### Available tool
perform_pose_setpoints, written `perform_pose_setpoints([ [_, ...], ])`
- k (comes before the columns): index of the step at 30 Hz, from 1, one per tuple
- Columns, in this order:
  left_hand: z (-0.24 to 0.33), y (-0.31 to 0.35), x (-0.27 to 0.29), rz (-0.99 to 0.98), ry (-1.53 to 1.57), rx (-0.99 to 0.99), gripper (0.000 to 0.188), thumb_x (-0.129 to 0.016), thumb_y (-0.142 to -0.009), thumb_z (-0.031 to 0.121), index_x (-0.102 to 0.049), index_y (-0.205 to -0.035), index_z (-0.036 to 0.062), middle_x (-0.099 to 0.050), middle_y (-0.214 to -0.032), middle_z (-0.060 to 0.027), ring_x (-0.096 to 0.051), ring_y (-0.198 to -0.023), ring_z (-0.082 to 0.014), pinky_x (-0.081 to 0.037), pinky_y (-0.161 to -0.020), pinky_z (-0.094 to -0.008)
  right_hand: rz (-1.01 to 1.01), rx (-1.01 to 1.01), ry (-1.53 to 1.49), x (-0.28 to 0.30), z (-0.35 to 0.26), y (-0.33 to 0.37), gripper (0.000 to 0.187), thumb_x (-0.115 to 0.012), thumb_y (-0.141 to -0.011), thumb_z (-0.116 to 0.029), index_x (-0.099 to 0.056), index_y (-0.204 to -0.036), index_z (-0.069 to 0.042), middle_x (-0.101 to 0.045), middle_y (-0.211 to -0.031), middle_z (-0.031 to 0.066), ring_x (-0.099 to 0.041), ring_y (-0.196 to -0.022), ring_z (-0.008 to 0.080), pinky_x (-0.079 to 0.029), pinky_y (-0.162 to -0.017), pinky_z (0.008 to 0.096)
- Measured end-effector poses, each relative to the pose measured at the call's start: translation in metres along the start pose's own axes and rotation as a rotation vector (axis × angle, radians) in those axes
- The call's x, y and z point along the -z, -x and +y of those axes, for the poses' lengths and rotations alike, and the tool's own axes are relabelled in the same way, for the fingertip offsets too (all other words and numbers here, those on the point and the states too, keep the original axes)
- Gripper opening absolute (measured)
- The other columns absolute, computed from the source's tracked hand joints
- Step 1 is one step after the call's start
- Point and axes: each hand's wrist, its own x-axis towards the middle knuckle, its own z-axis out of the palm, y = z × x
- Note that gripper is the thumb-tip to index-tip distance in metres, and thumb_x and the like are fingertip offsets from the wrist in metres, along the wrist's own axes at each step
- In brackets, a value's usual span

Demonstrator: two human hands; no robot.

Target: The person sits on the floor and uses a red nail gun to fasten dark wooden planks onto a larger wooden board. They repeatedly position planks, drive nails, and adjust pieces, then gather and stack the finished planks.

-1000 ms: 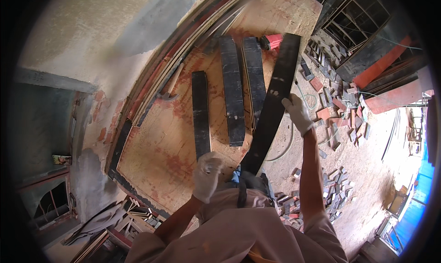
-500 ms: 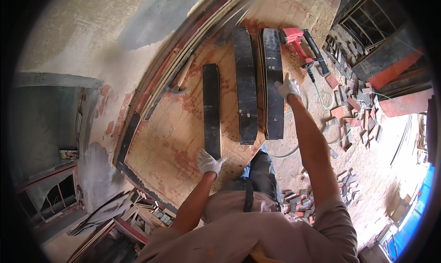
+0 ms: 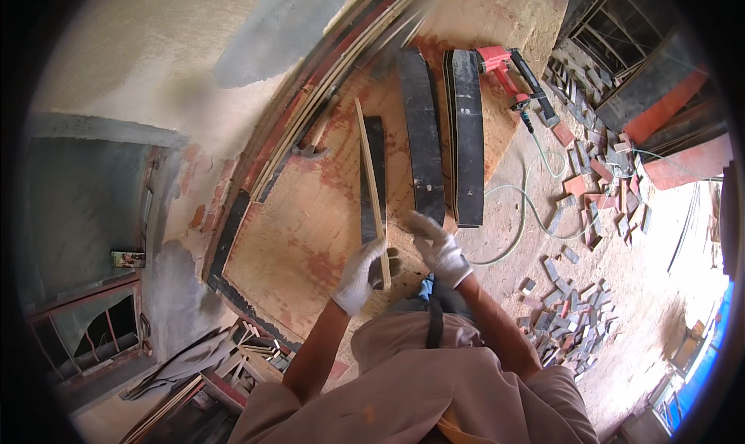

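My left hand (image 3: pixel 359 277), in a white work glove, is closed round the near end of a narrow wooden board (image 3: pixel 371 172), which is tipped up so its pale edge shows. Beneath it a black-faced board (image 3: pixel 375 145) lies flat on the plywood sheet (image 3: pixel 287 234). My gloved right hand (image 3: pixel 439 250) is open, a little to the right of the held board and close to the near end of the middle black board (image 3: pixel 421 134). Further right lies a stack of black boards (image 3: pixel 466 134).
A red and black nail gun (image 3: pixel 504 72) rests at the far right of the plywood, its pale hose (image 3: pixel 521 211) curling over the floor. A hammer (image 3: pixel 312 151) lies to the left. Wood offcuts (image 3: pixel 563 312) litter the floor at right. Long strips (image 3: pixel 299 126) line the wall side.
My left hand has tipped a board up onto its edge. My right hand has come away from the right-hand stack, back toward me and leftward, nearer the left hand.
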Motion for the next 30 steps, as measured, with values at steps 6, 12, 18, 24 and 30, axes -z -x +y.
perform_pose_setpoints([
  [6, 0.034, 0.027, -0.070, -0.254, 0.545, -0.124, 0.047, -0.061, -0.104, 0.044, -0.060, -0.130, 0.0037, -0.068, -0.117, -0.0150, -0.070, -0.105, -0.0310, -0.058, -0.098, -0.0481, 0.056, 0.090, 0.103, -0.049, 0.002, 0.006, 0.067, -0.071, -0.090, -0.011, -0.045, -0.150, 0.000, -0.058, -0.141, 0.0204, -0.057, -0.128, 0.0337, -0.046, -0.108, 0.0401],
  [12, 0.034, 0.049, -0.107, -0.464, 0.604, -0.045, 0.062, -0.061, -0.102, 0.054, -0.050, -0.140, 0.0055, -0.066, -0.120, -0.0187, -0.069, -0.114, -0.0396, -0.058, -0.103, -0.0520, 0.224, 0.083, -0.110, -0.029, -0.006, 0.004, 0.049, -0.067, -0.096, -0.016, -0.053, -0.140, 0.001, -0.063, -0.127, 0.0150, -0.059, -0.116, 0.0264, -0.048, -0.101, 0.0364],
  [18, 0.017, 0.057, -0.092, -0.782, 0.244, -0.142, 0.074, -0.053, -0.103, 0.059, -0.046, -0.149, 0.0008, -0.065, -0.133, -0.0262, -0.066, -0.123, -0.0367, -0.055, -0.103, -0.0468, 0.605, 0.259, -0.055, 0.046, -0.052, -0.053, 0.035, -0.064, -0.103, -0.021, -0.061, -0.130, 0.002, -0.068, -0.114, 0.0097, -0.061, -0.104, 0.0190, -0.049, -0.094, 0.0327],
  [24, -0.069, -0.023, 0.041, 0.338, -0.560, -0.512, 0.075, -0.071, -0.098, 0.050, -0.047, -0.147, -0.0016, -0.063, -0.135, -0.0244, -0.066, -0.121, -0.0346, -0.054, -0.101, -0.0432, 0.769, 0.138, 0.268, 0.143, -0.100, -0.138, 0.043, -0.059, -0.108, -0.032, -0.063, -0.134, 0.002, -0.072, -0.112, 0.0101, -0.063, -0.099, 0.0159, -0.050, -0.092, 0.0312],
  [30, -0.129, -0.101, 0.087, 0.659, -1.518, -0.348, 0.111, -0.075, -0.082, 0.070, -0.034, -0.154, -0.0039, -0.055, -0.142, -0.0284, -0.060, -0.124, -0.0442, -0.052, -0.101, -0.0495, 0.639, -0.506, 0.882, 0.232, 0.026, -0.221, 0.101, -0.056, -0.096, -0.069, -0.029, -0.158, 0.006, -0.065, -0.130, 0.0341, -0.063, -0.127, 0.0394, -0.051, -0.104, 0.0455],
])
